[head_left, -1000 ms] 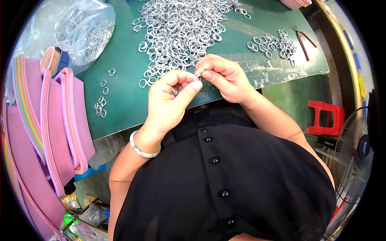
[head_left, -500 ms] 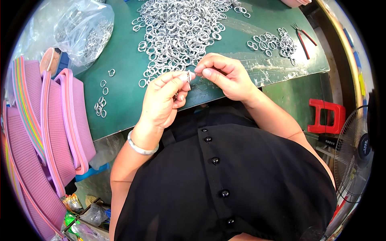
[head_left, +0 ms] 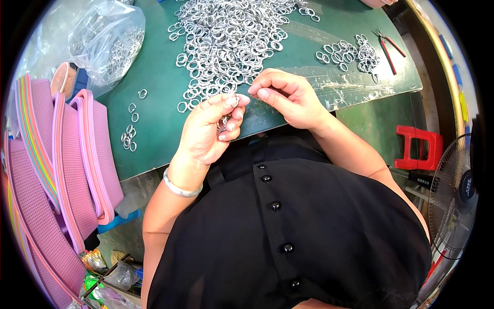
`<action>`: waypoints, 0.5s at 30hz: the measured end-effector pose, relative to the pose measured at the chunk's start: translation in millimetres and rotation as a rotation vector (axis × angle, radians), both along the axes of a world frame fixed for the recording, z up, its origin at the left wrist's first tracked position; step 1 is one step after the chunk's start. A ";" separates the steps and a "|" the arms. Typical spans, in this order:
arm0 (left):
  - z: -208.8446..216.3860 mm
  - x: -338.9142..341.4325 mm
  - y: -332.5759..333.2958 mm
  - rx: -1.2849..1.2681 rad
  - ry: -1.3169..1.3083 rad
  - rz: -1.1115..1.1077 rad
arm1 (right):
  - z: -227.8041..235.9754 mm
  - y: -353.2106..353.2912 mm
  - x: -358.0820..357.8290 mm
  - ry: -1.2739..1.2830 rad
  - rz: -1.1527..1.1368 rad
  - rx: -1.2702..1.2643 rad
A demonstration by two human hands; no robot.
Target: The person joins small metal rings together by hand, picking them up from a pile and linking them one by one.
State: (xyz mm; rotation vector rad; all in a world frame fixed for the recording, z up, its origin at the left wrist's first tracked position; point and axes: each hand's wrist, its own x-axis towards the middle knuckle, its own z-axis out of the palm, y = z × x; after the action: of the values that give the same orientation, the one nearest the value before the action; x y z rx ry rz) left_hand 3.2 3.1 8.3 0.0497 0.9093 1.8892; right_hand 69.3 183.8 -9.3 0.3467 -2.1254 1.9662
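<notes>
A black buttoned top (head_left: 288,221) was nearest, on the near side of the heap of silver rings (head_left: 231,41). The left hand (head_left: 200,131), with a pale bangle (head_left: 181,191) at its wrist, was just in front of the heap. Its thumb and index finger were clamped on a single silver ring (head_left: 234,101); further rings (head_left: 223,122) were lodged inside its curled fingers. The right hand (head_left: 292,100) was at the heap's near right edge, apart from the left; its thumb and index fingertips were close together, and whether they gripped anything could not be told. Pink perforated baskets (head_left: 101,154) stood well left of the heap. Loose rings (head_left: 128,137) lay left of the heap on the green tabletop (head_left: 159,67). Right of the heap lay a patch of rings (head_left: 340,51), then red-handled pliers (head_left: 388,55). A clear plastic bag (head_left: 105,46) containing rings was left of the heap's far part.
</notes>
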 end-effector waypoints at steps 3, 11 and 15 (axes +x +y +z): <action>-1.5 -0.1 -1.1 -0.002 -0.011 0.005 | -0.2 -0.6 0.0 -0.025 -0.020 0.008; -2.3 0.6 -3.1 -0.005 -0.093 0.028 | 1.1 -2.1 -1.5 -0.007 -0.043 0.099; -2.1 1.0 -4.2 -0.017 -0.116 0.035 | 2.6 -3.3 -1.6 -0.033 -0.049 0.109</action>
State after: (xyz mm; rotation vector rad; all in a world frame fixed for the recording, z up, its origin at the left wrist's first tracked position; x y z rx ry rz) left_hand 4.2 -1.2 6.2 -0.0858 0.8524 1.8958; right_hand 67.8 180.5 -6.8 0.2799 -2.2451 1.8474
